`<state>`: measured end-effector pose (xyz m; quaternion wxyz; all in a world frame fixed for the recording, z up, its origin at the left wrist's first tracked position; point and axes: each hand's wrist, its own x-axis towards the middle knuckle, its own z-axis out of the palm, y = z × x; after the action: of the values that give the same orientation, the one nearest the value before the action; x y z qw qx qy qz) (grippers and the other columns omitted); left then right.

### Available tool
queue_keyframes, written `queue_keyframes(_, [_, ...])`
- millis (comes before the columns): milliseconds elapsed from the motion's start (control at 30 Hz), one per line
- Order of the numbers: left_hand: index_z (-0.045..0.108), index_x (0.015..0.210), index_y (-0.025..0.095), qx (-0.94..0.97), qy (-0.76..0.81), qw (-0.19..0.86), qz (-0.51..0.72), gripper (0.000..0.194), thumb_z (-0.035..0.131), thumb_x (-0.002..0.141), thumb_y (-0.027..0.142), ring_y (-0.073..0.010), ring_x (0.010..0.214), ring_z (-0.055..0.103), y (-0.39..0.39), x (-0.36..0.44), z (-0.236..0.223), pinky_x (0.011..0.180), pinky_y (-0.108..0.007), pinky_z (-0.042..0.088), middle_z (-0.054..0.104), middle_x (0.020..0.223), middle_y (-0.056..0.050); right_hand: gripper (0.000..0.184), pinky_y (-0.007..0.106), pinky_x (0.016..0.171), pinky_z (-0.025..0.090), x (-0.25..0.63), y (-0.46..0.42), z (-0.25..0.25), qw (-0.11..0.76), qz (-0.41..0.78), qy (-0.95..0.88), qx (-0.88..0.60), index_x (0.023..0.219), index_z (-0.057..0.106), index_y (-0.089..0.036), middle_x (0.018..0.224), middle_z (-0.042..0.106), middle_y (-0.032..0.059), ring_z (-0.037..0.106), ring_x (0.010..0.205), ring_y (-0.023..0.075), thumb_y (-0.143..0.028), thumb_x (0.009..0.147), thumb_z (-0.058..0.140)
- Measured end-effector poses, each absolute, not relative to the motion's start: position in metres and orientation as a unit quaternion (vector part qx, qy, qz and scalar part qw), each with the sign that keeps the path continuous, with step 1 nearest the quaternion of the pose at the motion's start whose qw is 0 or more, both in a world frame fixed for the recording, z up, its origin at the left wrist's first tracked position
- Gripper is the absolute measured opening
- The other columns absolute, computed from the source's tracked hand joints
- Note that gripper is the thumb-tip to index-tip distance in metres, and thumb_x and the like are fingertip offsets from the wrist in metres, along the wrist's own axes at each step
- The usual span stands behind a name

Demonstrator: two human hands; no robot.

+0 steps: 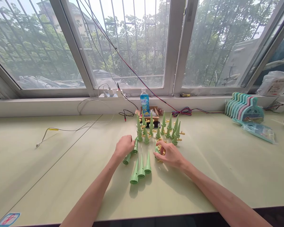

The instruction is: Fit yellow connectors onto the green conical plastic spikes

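My left hand [126,146] is closed with its fingers curled down over green cone-shaped spikes. One green spike [134,148] lies against its fingertips, and another [126,159] sticks out below the hand; the exact grip is partly hidden. My right hand [169,153] has thumb and forefinger curved around a small green part [156,148], beside a pile of small yellow valves [162,148] that it partly covers. Between my forearms, three loose green spikes [141,170] lie with their hollow threaded ends toward me. Behind the hands, several green spikes [169,126] stand upright with yellow valves fitted.
A blue drink bottle [144,102] and a small cardboard box [153,118] stand by the window sill, with a dark phone [156,125] in front. Pastel dustpan-like items [245,108] and a bagged one [257,130] sit right. A cable [71,129] crosses the left.
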<state>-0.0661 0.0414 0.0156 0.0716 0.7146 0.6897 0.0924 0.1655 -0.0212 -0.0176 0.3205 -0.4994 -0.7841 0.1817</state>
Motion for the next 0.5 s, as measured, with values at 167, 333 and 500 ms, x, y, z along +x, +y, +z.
queue_keyframes(167, [0.045,0.059,0.020,0.715,0.689,0.090,0.083,0.019,0.051,0.076,0.026,-0.0199,0.059,0.056,0.0425,-0.0678,0.0141,0.051,-0.027,0.030,0.058,0.064,-0.007,0.025,0.026,0.062,0.042,0.1656,-0.0208,-0.0183,0.324,0.183,-0.787,-0.493,0.102,0.060,-0.019,0.066,0.065,-0.0026,0.056,0.058,0.0131,-0.037,0.084,0.059])
queue_keyframes(333, [0.026,0.047,0.021,0.724,0.674,0.128,0.077,0.033,0.051,0.068,0.022,-0.0155,0.044,0.044,0.0444,-0.0687,0.0105,0.046,-0.027,0.025,0.040,0.045,-0.001,0.027,0.026,0.061,0.041,0.1659,-0.0203,-0.0187,0.323,0.183,-0.788,-0.491,0.103,0.060,-0.019,0.069,0.067,-0.0023,0.056,0.059,0.0135,-0.040,0.085,0.060])
queue_keyframes(500, [0.027,0.049,0.022,0.720,0.673,0.140,0.093,0.027,0.049,0.065,0.020,-0.0143,0.043,0.040,0.0436,-0.0684,0.0097,0.044,-0.027,0.024,0.037,0.046,0.000,0.028,0.025,0.060,0.041,0.1647,-0.0198,-0.0186,0.363,0.147,-0.780,-0.489,0.099,0.061,-0.019,0.069,0.062,-0.0009,0.055,0.061,0.0145,-0.043,0.085,0.061])
